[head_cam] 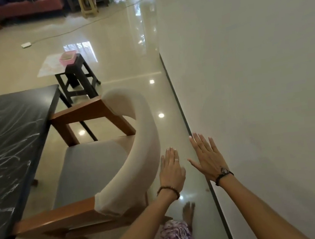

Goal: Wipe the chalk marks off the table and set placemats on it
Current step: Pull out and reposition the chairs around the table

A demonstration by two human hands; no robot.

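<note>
The black table (pixel 6 138) fills the left side, its top covered with white chalk scribbles. Pale placemats (pixel 51 67) lie on a small dark stool (pixel 77 77) beyond the table's far corner, with a pink tray (pixel 67 58) resting on them. My left hand (pixel 170 169) and my right hand (pixel 207 157) are held out flat over the floor at the lower right, fingers straight, holding nothing. Both hands are well apart from the table, just right of a chair's backrest.
A wooden armchair (pixel 102 160) with a grey seat and white curved back stands between me and the table. A white wall (pixel 258 87) runs along the right. Glossy floor stretches ahead, with a cable, a small yellow stool (pixel 88 4) and a sofa far off.
</note>
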